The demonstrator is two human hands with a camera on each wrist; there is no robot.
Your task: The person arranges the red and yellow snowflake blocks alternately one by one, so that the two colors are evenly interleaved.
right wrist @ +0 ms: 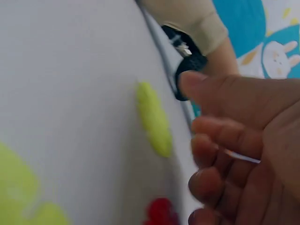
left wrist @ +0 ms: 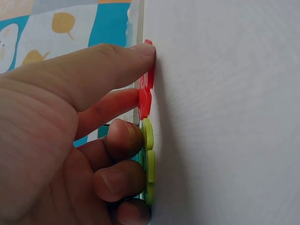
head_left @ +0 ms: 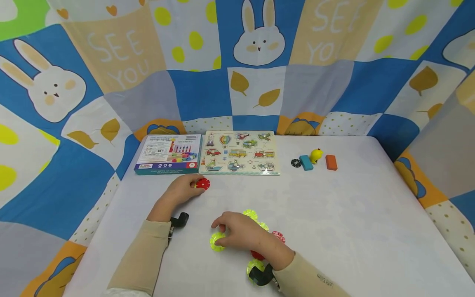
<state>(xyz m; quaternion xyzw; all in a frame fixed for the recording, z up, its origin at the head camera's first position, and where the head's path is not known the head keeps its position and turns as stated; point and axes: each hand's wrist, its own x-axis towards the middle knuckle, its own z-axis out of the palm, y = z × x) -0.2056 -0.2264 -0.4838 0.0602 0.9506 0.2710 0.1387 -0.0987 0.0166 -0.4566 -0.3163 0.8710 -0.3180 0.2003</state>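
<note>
My left hand (head_left: pixel 182 190) pinches a red notched plastic disc (head_left: pixel 203 184) between thumb and index finger, just in front of the flat boxes. In the left wrist view, a yellow-green notched disc (left wrist: pixel 149 161) lies against the other curled fingers, end to end with the red one. My right hand (head_left: pixel 239 232) hovers close by a yellow-green disc (head_left: pixel 217 241). The right wrist view shows that disc (right wrist: pixel 154 119) apart from the loosely bent fingers, with nothing held. Under and around the right hand lie several more notched discs, yellow-green (head_left: pixel 250 214) and red (head_left: pixel 279 236), partly hidden.
At the back left lie a boxed set (head_left: pixel 168 154) and a wooden picture puzzle board (head_left: pixel 240 152). Toward the back right sit a black-and-white round piece (head_left: pixel 296 163), a blue block (head_left: pixel 306 162), a yellow toy figure (head_left: pixel 316 156) and an orange block (head_left: pixel 331 162). Patterned cloth (head_left: pixel 259 90) hangs behind the white table (head_left: pixel 352 218).
</note>
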